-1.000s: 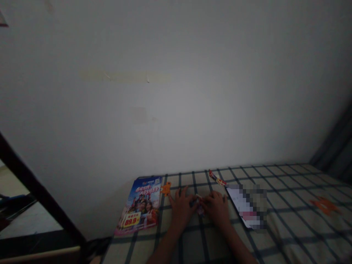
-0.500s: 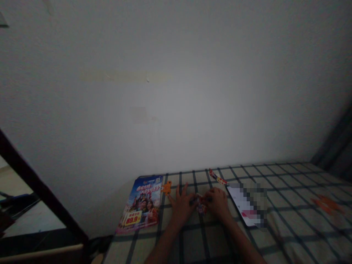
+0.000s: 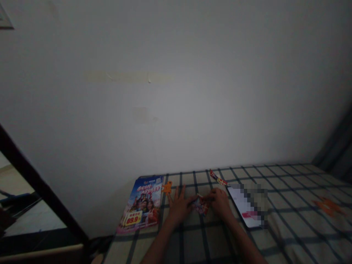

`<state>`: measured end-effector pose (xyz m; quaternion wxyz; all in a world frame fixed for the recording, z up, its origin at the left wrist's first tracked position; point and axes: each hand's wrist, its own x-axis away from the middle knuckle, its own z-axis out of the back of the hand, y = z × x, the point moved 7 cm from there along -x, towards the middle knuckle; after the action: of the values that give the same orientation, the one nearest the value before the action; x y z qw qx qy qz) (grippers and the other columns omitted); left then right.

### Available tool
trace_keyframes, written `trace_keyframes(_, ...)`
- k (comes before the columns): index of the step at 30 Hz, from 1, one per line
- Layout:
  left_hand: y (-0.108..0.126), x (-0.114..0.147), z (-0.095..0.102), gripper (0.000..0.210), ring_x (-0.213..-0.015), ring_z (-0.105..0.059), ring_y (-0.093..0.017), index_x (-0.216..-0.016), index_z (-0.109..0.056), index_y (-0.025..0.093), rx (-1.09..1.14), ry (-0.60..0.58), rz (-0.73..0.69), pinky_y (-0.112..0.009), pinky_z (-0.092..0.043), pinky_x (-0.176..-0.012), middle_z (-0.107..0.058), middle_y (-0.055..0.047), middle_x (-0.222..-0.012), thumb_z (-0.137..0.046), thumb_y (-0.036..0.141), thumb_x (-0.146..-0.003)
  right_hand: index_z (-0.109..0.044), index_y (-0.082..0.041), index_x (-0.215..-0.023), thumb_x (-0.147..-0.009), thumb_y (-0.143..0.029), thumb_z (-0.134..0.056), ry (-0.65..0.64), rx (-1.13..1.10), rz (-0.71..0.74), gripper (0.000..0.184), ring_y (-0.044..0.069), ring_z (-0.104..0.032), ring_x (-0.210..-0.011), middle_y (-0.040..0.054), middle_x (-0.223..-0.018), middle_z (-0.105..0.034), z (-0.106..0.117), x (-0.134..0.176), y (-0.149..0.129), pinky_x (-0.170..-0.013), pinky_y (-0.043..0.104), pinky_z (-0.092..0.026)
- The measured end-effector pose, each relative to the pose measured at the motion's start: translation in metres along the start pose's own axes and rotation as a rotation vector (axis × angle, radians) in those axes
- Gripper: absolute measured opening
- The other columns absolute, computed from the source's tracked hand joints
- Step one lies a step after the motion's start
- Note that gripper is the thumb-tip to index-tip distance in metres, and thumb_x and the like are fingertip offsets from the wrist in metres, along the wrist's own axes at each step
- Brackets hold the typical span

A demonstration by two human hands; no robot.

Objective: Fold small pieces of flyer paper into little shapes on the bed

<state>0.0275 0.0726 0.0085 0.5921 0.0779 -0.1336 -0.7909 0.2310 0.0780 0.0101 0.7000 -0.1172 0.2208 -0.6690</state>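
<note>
A small folded piece of colourful printed paper (image 3: 201, 207) lies on the checked cloth between my two hands. My left hand (image 3: 179, 207) rests on the cloth with its fingers spread, its thumb reaching to the paper's left edge. My right hand (image 3: 219, 202) is closed, its fingertips pinching the upper right edge of the paper. A pale edge shows along the paper's top. Just beyond my left fingers sits an orange cut-out shape (image 3: 167, 187), beside a stack of printed flyers (image 3: 141, 205).
Right of my right hand lies a phone or tablet (image 3: 244, 207) with a lit screen, partly blurred out. A narrow printed paper strip (image 3: 218, 178) lies above it. Another orange cut-out (image 3: 328, 206) is at the far right. A wall (image 3: 192, 110) stands behind the checked cloth (image 3: 189, 242).
My left hand has shifted slightly left and down. The paper between my hands looks more spread out, with more of its printed face showing. My right hand has barely moved.
</note>
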Motion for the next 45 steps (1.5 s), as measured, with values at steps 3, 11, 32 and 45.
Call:
trace_keyframes(3,0.001,0.002,0.002,0.043,-0.154,-0.002,-0.04,-0.136,-0.047,0.062,0.002,0.031,-0.008,-0.078,0.003,-0.112,-0.014,0.01,-0.168,-0.051,0.053,-0.094,-0.079,-0.039,-0.1,-0.081,-0.022,-0.064,-0.009,-0.004,0.002,0.029,0.023,-0.054,-0.107,0.0041,-0.107,-0.065,0.003,0.003,0.001,-0.095,0.03,-0.037)
trace_keyframes(11,0.005,0.008,0.008,0.042,-0.154,-0.006,-0.038,-0.133,-0.052,0.061,0.0,0.093,0.018,-0.075,0.006,-0.114,-0.022,0.01,-0.166,-0.052,0.055,-0.092,-0.08,-0.035,-0.095,-0.081,-0.019,-0.061,0.075,-0.001,-0.016,0.029,0.024,-0.054,-0.109,0.0056,-0.107,-0.064,0.005,0.013,-0.001,-0.099,0.031,-0.039)
trace_keyframes(32,0.024,0.003,0.017,0.044,-0.149,-0.021,-0.043,-0.121,-0.067,0.046,0.024,0.143,0.08,-0.084,-0.002,-0.107,-0.035,0.002,-0.162,-0.053,0.069,-0.087,-0.078,-0.031,-0.085,-0.075,-0.052,-0.078,0.104,0.03,-0.044,0.023,0.027,-0.053,-0.112,0.0059,-0.107,-0.063,0.009,0.008,-0.009,-0.098,0.036,-0.038)
trace_keyframes(45,0.013,0.0,0.013,0.038,-0.15,-0.017,-0.045,-0.126,-0.062,0.054,0.022,0.028,0.012,-0.085,-0.003,-0.106,-0.03,0.009,-0.164,-0.054,0.059,-0.09,-0.08,-0.032,-0.085,-0.074,-0.043,-0.08,0.099,-0.051,-0.03,0.016,0.026,-0.055,-0.111,0.0045,-0.107,-0.066,0.004,0.004,0.001,-0.1,0.035,-0.039)
